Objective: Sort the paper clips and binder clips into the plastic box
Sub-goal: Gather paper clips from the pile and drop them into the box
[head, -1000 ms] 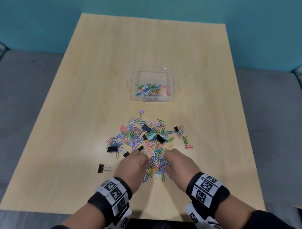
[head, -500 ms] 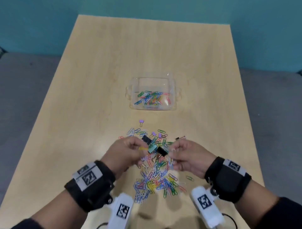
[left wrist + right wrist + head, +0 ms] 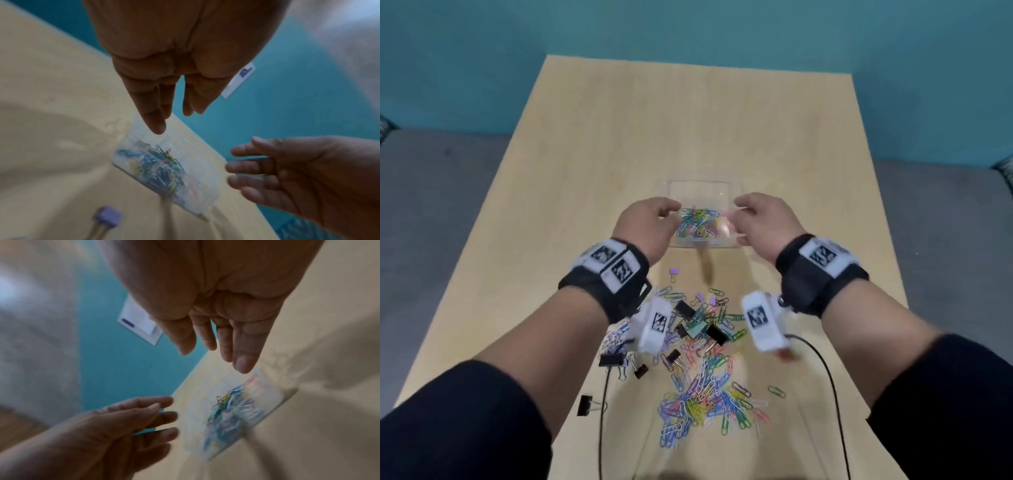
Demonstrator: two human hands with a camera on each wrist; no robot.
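The clear plastic box (image 3: 698,183) stands mid-table with colourful paper clips (image 3: 697,221) inside. My left hand (image 3: 654,219) hovers over its left side and my right hand (image 3: 756,216) over its right side. In the wrist views both hands have their fingers (image 3: 158,123) straight and hold nothing. A few clips (image 3: 167,154) sit on top of the heap in the blurred box (image 3: 273,395). Nearer me lies the loose pile of paper clips (image 3: 702,401), mixed with black binder clips (image 3: 610,359), a teal one (image 3: 697,328) and a small purple one (image 3: 674,272).
One black binder clip (image 3: 584,405) lies apart at the near left. Two black cables (image 3: 602,418) hang from my wrist cameras across the near table. The wooden table (image 3: 585,171) ends at a teal wall behind and grey floor on both sides.
Both hands have left the pile and moved forward to above the box. Their fingers, which pinched clips, have straightened and are empty.
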